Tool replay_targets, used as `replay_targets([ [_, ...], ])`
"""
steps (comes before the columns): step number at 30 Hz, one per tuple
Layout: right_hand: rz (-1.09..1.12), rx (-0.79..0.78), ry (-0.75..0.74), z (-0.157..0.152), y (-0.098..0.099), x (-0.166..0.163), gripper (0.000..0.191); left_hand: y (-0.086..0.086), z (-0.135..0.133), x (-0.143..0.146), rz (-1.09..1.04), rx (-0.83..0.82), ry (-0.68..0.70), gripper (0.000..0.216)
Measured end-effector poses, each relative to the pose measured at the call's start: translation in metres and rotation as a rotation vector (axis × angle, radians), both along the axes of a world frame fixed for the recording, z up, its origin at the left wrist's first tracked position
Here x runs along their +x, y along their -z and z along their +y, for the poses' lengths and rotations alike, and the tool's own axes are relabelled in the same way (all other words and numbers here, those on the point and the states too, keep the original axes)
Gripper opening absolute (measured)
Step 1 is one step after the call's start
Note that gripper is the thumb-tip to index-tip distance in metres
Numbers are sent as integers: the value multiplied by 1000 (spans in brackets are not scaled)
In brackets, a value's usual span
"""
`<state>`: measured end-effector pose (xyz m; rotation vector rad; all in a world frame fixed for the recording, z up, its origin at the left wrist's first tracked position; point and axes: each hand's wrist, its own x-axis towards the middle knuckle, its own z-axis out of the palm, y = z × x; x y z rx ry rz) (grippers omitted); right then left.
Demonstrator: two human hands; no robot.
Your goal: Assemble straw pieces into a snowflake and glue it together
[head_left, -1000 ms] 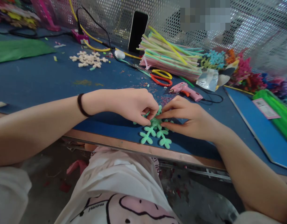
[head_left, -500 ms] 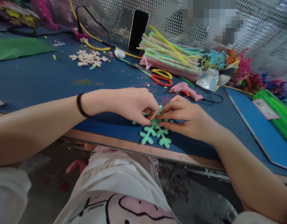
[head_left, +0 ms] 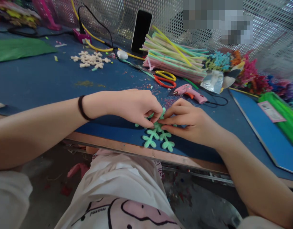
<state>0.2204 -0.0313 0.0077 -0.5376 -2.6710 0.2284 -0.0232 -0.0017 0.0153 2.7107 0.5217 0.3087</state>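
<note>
I see the mint-green fuzzy pipe-cleaner snowflake [head_left: 158, 135] lying flat at the near edge of the blue felt surface [head_left: 41, 82]. My left hand [head_left: 134, 106] and right hand [head_left: 191, 122] meet over its far branches, fingertips pinched on it from both sides, which I judge steadies it. Just beyond lie a pink glue gun [head_left: 190, 93] and red-and-yellow scissors [head_left: 164, 79], within reach.
</note>
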Motion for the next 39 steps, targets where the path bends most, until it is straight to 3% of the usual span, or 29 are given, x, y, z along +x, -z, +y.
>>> replay_targets([
  [13, -20, -65, -45, -1, -8, 2, 22, -1, -1, 0, 11, -20, 0, 6],
  [20, -12, -11, -105, -3, -6, -1, 24, 0, -2, 0, -7, -26, 0, 6],
  [32, -12, -7, -70, -2, -11, 4, 27, -9, 8, -12, -101, 6, -26, 15],
  [39, -14, -1, -110, -2, -8, 2, 26, -4, 12, -13, -31, -45, 30, 16],
])
